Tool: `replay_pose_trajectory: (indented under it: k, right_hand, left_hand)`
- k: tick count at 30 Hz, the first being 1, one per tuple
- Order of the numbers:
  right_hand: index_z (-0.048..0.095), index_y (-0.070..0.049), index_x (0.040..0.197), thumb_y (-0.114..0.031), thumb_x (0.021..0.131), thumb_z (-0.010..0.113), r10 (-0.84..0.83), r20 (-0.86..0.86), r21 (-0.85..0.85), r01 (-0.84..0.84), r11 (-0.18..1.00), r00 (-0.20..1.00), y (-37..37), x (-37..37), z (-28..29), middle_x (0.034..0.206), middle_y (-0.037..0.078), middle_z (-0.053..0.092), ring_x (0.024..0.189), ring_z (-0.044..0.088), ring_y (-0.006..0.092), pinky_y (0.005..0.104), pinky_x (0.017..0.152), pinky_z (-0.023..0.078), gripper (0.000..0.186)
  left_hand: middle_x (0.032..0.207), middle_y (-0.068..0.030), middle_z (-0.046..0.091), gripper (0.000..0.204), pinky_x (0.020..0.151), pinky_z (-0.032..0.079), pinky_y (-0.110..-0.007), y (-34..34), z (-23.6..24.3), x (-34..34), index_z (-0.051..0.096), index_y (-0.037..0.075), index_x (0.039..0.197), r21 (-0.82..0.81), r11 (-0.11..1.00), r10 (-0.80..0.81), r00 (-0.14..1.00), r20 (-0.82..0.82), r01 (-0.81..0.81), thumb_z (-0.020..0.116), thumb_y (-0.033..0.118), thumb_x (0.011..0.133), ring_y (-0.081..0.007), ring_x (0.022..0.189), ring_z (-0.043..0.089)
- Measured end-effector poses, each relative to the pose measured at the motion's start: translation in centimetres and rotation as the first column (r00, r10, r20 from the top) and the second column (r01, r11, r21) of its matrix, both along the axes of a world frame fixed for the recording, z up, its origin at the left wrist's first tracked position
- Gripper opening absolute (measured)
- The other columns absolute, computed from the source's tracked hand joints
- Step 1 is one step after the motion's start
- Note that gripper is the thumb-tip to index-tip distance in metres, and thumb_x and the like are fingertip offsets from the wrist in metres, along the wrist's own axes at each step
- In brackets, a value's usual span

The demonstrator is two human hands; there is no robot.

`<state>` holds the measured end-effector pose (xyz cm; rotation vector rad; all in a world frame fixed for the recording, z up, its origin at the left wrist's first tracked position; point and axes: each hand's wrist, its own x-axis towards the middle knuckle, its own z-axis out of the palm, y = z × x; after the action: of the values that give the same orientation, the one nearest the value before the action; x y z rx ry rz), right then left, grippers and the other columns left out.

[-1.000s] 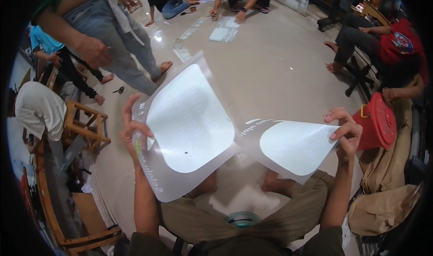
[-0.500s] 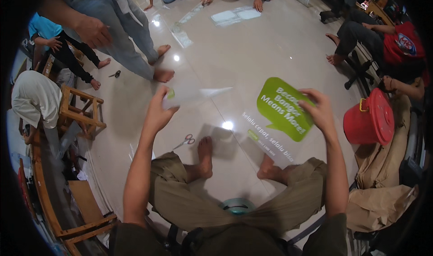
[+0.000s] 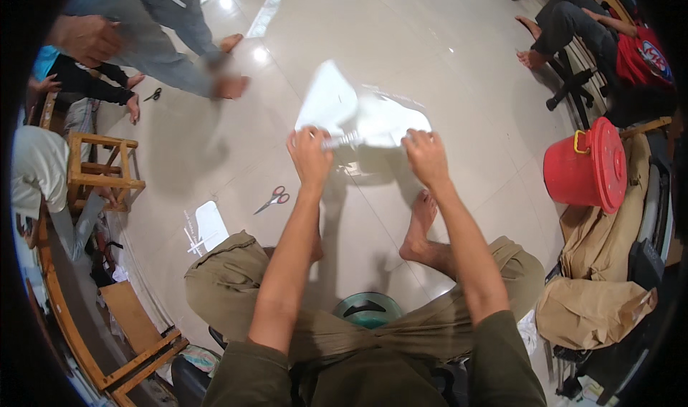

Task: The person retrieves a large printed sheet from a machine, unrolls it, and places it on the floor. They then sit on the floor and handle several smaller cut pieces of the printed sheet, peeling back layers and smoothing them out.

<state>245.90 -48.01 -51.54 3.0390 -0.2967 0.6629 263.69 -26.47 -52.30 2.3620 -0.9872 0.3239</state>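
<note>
My left hand [image 3: 310, 156] is closed on the left end of a clear plastic sheet with white patches [image 3: 387, 122]. My right hand [image 3: 426, 156] grips its right end. The sheet is held up above the floor between both hands, bent and smeared by motion. Its white patches face me, and I cannot tell whether it is one sheet or two. Red-and-black-handled scissors [image 3: 272, 200] lie on the floor left of my left forearm. Nearer my left knee lies another clear sheet with a white rounded shape [image 3: 210, 225].
A red lidded bucket [image 3: 584, 165] stands at right, above brown paper [image 3: 595, 312]. A wooden stool [image 3: 107, 167] is at left. Another person's legs [image 3: 161, 45] stand at upper left, near black scissors [image 3: 153, 94]. A seated person in red [image 3: 641, 59] is at right.
My hands have come together from wide apart, each then holding a clear sheet. The green speech-bubble print at my right hand no longer shows; white shows instead. The view has shifted.
</note>
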Motion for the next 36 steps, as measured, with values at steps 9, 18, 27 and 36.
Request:
replay_pose_trajectory:
  k: [9,18,27,36]
  right_hand:
    - [0.059,-0.009,0.116,-0.003,0.078,0.057,-0.126,-0.462,0.272,0.276,0.922,0.878,6.3,-10.3,-19.3,0.140,0.014,0.048,0.127,0.046,0.0316,0.0553,0.105,0.034,0.038]
    - [0.052,-0.013,0.132,-0.010,0.076,0.058,-0.261,-0.530,0.212,0.424,0.880,0.807,7.1,-8.7,-19.0,0.153,0.011,0.035,0.138,0.034,0.0335,0.0568,0.114,0.022,0.057]
    - [0.046,-0.020,0.139,-0.026,0.082,0.063,-0.146,-0.620,0.283,0.394,0.874,0.771,6.2,-7.4,-16.0,0.150,0.016,0.033,0.140,0.028,0.0347,0.0545,0.115,0.022,0.060]
    - [0.043,-0.019,0.142,-0.042,0.090,0.058,-0.194,-0.545,0.224,0.365,0.904,0.815,6.4,-7.0,-15.9,0.152,0.017,0.030,0.142,0.023,0.0356,0.0570,0.115,0.018,0.058]
  left_hand:
    - [0.162,-0.0158,-0.002,0.118,0.114,0.001,-0.064,6.6,-15.3,-10.9,0.012,0.022,0.156,0.580,0.696,0.097,0.744,-0.661,0.424,0.081,0.049,0.064,-0.0373,0.149,-0.003]
    - [0.162,-0.0189,-0.003,0.108,0.113,0.002,-0.064,6.3,-17.5,-10.3,0.020,0.019,0.155,0.572,0.765,0.150,0.781,-0.606,0.296,0.073,0.058,0.070,-0.0412,0.148,-0.003]
    - [0.151,-0.0274,0.025,0.076,0.113,0.008,-0.064,4.8,-16.5,-10.3,0.039,0.011,0.145,0.413,0.861,0.013,0.797,-0.604,0.298,0.067,0.044,0.082,-0.0485,0.142,0.016]
    - [0.153,-0.0279,0.023,0.067,0.114,0.009,-0.062,5.3,-16.1,-10.2,0.038,0.012,0.146,0.534,0.834,0.164,0.861,-0.481,0.139,0.059,0.040,0.090,-0.0482,0.142,0.017]
